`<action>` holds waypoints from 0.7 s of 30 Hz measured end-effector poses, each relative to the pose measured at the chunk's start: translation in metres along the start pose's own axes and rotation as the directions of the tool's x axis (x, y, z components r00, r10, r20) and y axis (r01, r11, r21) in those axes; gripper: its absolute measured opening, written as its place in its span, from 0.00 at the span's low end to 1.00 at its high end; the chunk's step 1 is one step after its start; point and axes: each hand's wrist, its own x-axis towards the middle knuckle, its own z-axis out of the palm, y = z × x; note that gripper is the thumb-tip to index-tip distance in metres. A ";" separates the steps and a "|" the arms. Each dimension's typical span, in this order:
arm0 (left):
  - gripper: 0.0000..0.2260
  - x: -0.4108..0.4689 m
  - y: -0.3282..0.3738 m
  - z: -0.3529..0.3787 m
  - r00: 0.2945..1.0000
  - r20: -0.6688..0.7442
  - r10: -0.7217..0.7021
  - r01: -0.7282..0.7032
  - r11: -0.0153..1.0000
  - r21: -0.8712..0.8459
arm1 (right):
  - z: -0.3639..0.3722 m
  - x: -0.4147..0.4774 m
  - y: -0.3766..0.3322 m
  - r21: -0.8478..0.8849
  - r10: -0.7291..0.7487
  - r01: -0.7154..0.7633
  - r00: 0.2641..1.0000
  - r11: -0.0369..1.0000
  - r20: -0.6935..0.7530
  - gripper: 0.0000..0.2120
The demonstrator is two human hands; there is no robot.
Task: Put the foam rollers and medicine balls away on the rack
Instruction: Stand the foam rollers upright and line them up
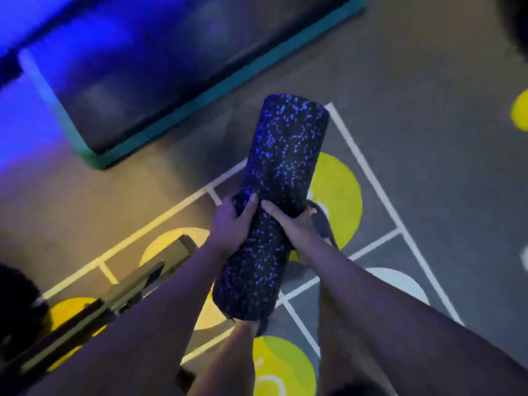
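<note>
Foam roller (280,178), dark with blue specks, is held up near the teal step (143,90). Left grip (231,224) and right grip (294,227) squeeze its middle. Most fingers hide behind it.

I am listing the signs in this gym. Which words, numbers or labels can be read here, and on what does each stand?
No text can be read with certainty.
lower floor circle: a white curved mark, perhaps a digit, too blurred to read.
upper floor circle: a white mark, mostly hidden behind the foam roller.
foam roller: only blue speckles; no label shows.
</note>
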 end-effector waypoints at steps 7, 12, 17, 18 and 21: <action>0.27 -0.205 0.316 -0.029 0.951 0.132 0.279 -0.287 0.957 0.045 | -0.147 -0.260 -0.223 0.131 -0.317 0.338 0.935 0.932 -0.158 0.38; 0.38 -0.294 0.462 0.050 0.868 0.236 0.438 -0.439 0.897 -0.050 | -0.283 -0.393 -0.289 0.221 -0.457 0.536 0.828 0.815 -0.325 0.44; 0.31 -0.389 0.545 0.175 0.775 0.418 0.474 -0.495 0.867 -0.064 | -0.425 -0.487 -0.261 0.302 -0.442 0.631 0.742 0.715 -0.504 0.60; 0.32 -0.403 0.554 0.202 0.753 0.481 0.449 -0.476 0.876 -0.072 | -0.453 -0.502 -0.249 0.313 -0.430 0.642 0.728 0.700 -0.533 0.61; 0.34 -0.453 0.573 0.287 0.654 0.618 0.436 -0.525 0.850 -0.043 | -0.526 -0.536 -0.207 0.371 -0.361 0.680 0.682 0.632 -0.636 0.53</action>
